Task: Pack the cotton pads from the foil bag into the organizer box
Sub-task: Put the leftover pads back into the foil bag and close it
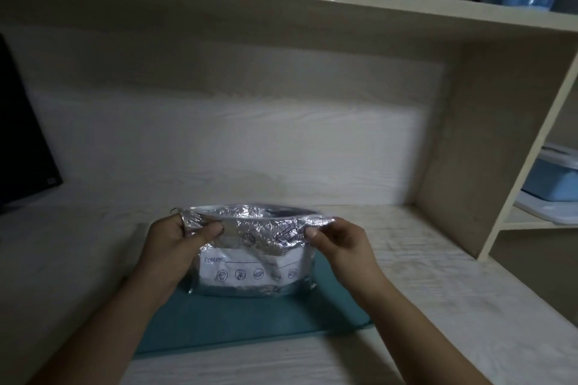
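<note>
The task looks to be at its very start. The foil bag [253, 247] stands upright over a teal mat [250, 319] on the pale wood-grain table [438, 306], its white label with the word "Content" facing the person. The left hand [178, 241] pinches the bag's top left corner between thumb and fingers, and the right hand [337, 244] pinches the top right corner the same way, so both are closed on the crinkled upper edge. The mouth of the bag appears slightly parted, with a dark gap along the top, though blur makes it hard to say how far it is open. No cotton pads are visible, inside or outside the bag, so none seem to have been taken out yet. An organizer box cannot be identified with confidence; a light blue container [550, 178] sits on a side shelf to the right, well apart from the bag, but whether that is the box is unclear. Judging by this, opening the bag is the step in hand, and all of the packing remains.
</note>
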